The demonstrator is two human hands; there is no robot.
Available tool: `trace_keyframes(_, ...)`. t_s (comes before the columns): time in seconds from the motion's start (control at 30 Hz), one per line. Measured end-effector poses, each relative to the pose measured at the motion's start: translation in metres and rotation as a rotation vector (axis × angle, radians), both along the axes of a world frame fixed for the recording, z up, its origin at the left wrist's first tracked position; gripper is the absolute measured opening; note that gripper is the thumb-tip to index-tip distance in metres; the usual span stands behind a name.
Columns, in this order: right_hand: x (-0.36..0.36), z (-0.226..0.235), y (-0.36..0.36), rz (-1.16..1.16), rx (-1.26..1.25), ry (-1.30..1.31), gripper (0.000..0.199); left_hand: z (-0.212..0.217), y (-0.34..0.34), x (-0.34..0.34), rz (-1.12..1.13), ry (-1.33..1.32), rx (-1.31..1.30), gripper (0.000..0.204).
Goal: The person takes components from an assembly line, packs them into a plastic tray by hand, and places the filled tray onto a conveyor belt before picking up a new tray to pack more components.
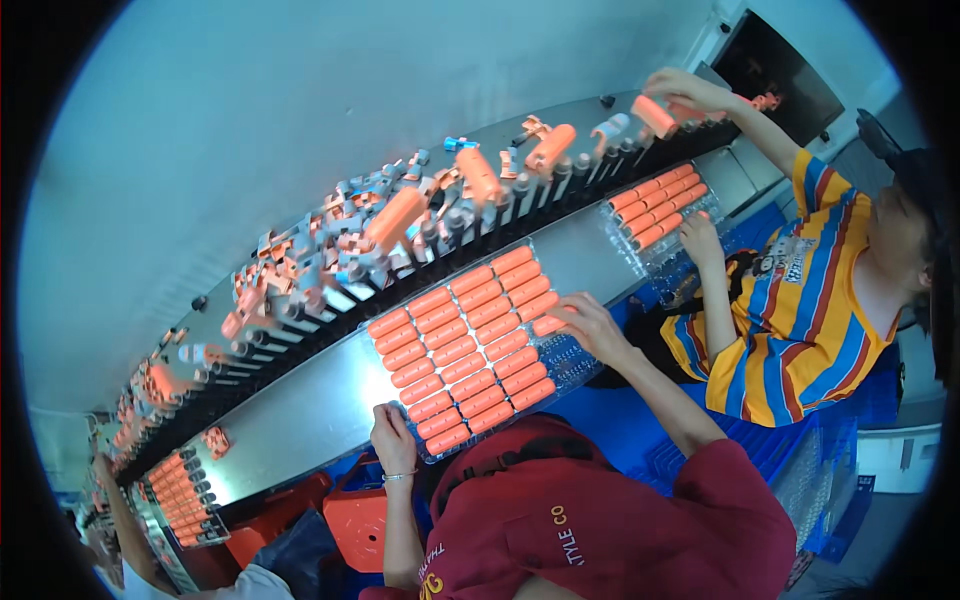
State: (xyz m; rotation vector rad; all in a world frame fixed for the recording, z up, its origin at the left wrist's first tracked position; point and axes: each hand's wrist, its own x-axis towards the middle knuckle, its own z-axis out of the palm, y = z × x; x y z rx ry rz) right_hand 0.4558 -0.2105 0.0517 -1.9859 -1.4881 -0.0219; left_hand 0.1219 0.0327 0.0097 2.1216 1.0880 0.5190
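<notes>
A clear plastic tray (562, 368) lies slanted in front of me, filled with rows of orange cylindrical pieces (455, 352). My left hand (393, 440), with a bracelet at its wrist, has its fingers curled at the tray's lower left edge. At the tray's right side, my right hand (592, 330) pinches an orange cylindrical piece (547, 325) between thumb and fingers. The piece is low over the tray, partly covered by the fingers.
Beyond the metal ledge (290, 436), a row of dark upright spindles (480, 235) carries some orange pieces. Loose orange and grey parts (340, 225) heap behind it. A co-worker in a striped shirt (800, 300) works at another tray (655, 205). Red stools (357, 525) stand below left.
</notes>
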Motion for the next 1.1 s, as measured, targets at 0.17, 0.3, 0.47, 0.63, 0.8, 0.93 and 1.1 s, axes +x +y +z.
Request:
trace_keyframes(0.17,-0.003,-0.012,0.001,0.004,0.105,0.089,0.041,0.002,-0.009,-0.001,0.029,0.002,0.017,0.017)
trace_keyframes(0.3,-0.002,-0.012,0.003,0.009,0.101,0.165,0.039,0.001,-0.008,-0.001,0.034,-0.025,0.063,0.017)
trace_keyframes(0.47,-0.008,0.004,0.01,-0.126,0.059,-0.146,0.033,0.002,-0.006,-0.006,0.021,-0.028,0.088,0.016)
trace_keyframes(0.63,0.0,0.116,0.128,-0.236,0.303,0.741,0.027,0.007,-0.008,-0.004,0.001,0.019,0.038,0.017)
trace_keyframes(0.8,0.001,0.2,0.233,-0.046,-0.252,0.102,0.032,0.005,-0.01,-0.006,0.014,0.021,-0.022,0.017)
trace_keyframes(0.93,-0.006,0.191,0.262,0.181,-0.217,-0.332,0.011,0.007,-0.008,0.003,0.014,0.023,-0.071,0.017)
trace_keyframes(1.1,-0.055,0.223,0.253,0.214,0.563,-0.458,0.023,-0.007,0.001,-0.005,0.034,-0.044,0.074,0.02)
